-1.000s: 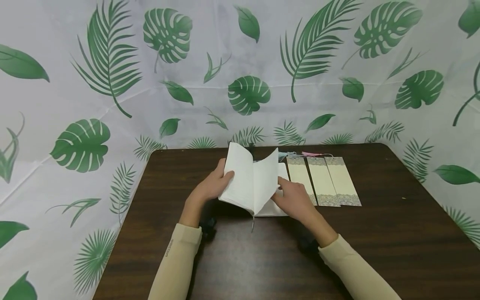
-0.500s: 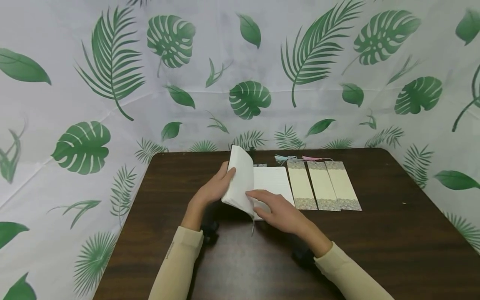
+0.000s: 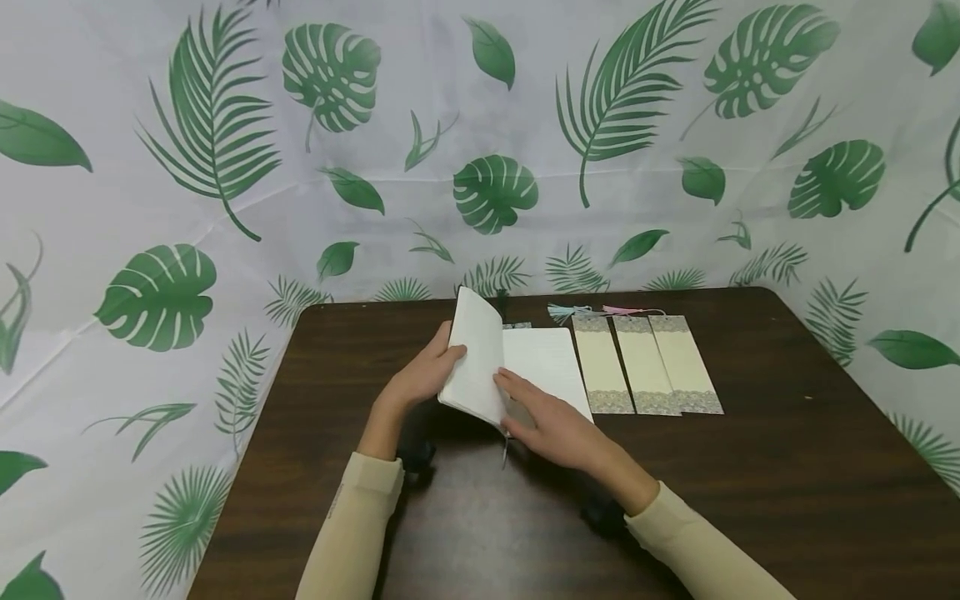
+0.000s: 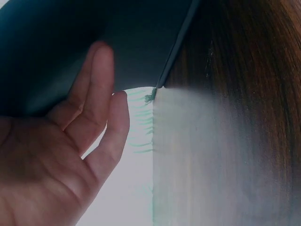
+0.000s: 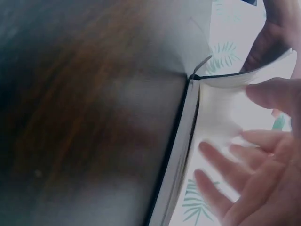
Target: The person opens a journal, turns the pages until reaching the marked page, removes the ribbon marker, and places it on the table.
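An open notebook (image 3: 543, 360) with white lined pages lies on the table, its left half raised at a slant. My left hand (image 3: 422, 372) holds that raised half, thumb on the page and fingers behind the dark cover (image 4: 141, 42). With fingers extended, my right hand (image 3: 562, 429) touches the left page close to the middle fold; in the right wrist view its fingers (image 5: 221, 165) are spread over the pages. A thin ribbon (image 3: 505, 454) hangs from the bottom of the spine.
Right of the notebook lie three cream bookmarks (image 3: 603, 367) with patterned ends, two of them overlapping. Blue tassels (image 3: 564, 313) and a pink tassel (image 3: 621, 310) lie at their top ends. A leaf-printed cloth (image 3: 495, 100) hangs behind the dark wooden table (image 3: 765, 500).
A loose page that stood up between my hands has turned over to the left. My right hand has let go of it and moved left to the fold. The left hand keeps its hold.
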`<action>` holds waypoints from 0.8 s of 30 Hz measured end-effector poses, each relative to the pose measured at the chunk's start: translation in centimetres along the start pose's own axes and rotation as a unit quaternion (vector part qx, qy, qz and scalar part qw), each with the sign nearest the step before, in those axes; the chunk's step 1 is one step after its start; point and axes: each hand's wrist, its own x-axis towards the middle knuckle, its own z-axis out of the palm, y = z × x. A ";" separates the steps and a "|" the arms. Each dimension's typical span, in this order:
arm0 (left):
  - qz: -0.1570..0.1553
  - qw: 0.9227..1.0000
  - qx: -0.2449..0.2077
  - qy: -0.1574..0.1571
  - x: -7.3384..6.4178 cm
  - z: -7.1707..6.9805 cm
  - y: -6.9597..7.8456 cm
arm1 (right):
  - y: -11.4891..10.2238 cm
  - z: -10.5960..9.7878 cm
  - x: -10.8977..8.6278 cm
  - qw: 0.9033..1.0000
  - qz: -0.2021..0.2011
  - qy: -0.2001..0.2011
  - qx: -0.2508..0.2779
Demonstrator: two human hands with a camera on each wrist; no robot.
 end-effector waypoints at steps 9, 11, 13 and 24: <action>0.005 1.000 -0.016 -0.004 0.0 0.1 0.0 | 1.2 -0.9 -0.1 0.994 0.003 -0.063 -0.091; 0.004 1.000 -0.023 -0.007 -0.1 0.1 0.1 | 1.4 -1.4 -0.2 0.992 0.010 -0.078 -0.094; 0.004 0.999 -0.031 -0.010 -0.1 0.1 0.2 | 1.7 -1.8 -0.3 0.992 0.020 -0.088 -0.093; 0.006 1.000 -0.024 -0.017 0.1 0.0 0.2 | 2.6 -3.6 -0.4 0.982 0.058 -0.098 -0.147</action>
